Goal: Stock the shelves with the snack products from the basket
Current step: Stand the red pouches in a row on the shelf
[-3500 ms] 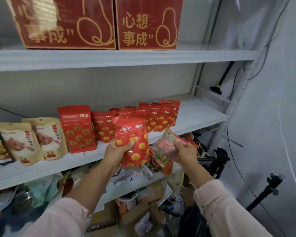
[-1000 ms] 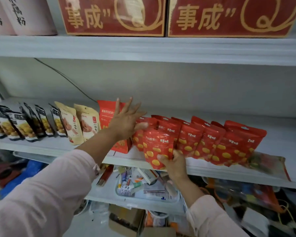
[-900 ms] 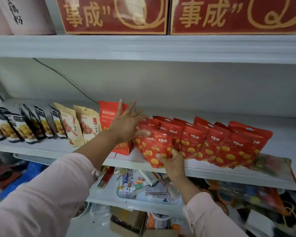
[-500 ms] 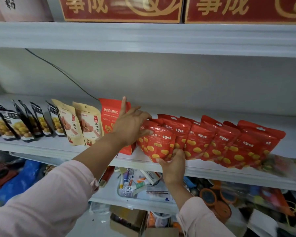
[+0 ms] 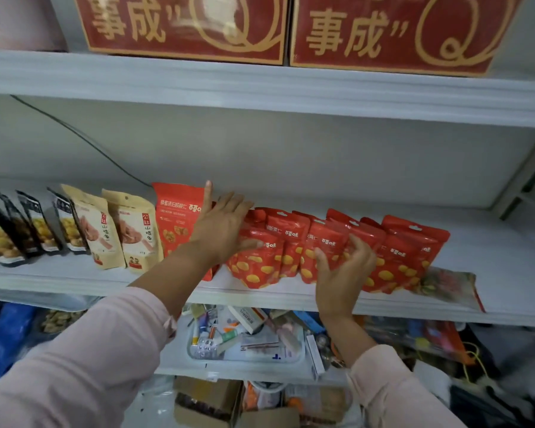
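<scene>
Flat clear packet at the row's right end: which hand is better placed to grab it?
Likely right: the right hand is nearer the flat clear packet and seems to grip nothing; the left hand presses the red pouches, farther away.

The person wears a long-sleeved top of pale, dusty pink cloth, plain and matte, marked only by soft creases. The left sleeve [image 5: 84, 359] is wide and loose and ends in a gathered cuff [image 5: 166, 319] well back from the fingers [image 5: 209, 194] of the left hand [image 5: 220, 233], leaving the forearm bare between them. The right sleeve [image 5: 393, 393] is of the same pink cloth and likewise stops well short of the fingers of the bare right hand [image 5: 343, 273], with a stretch of forearm uncovered.
</scene>
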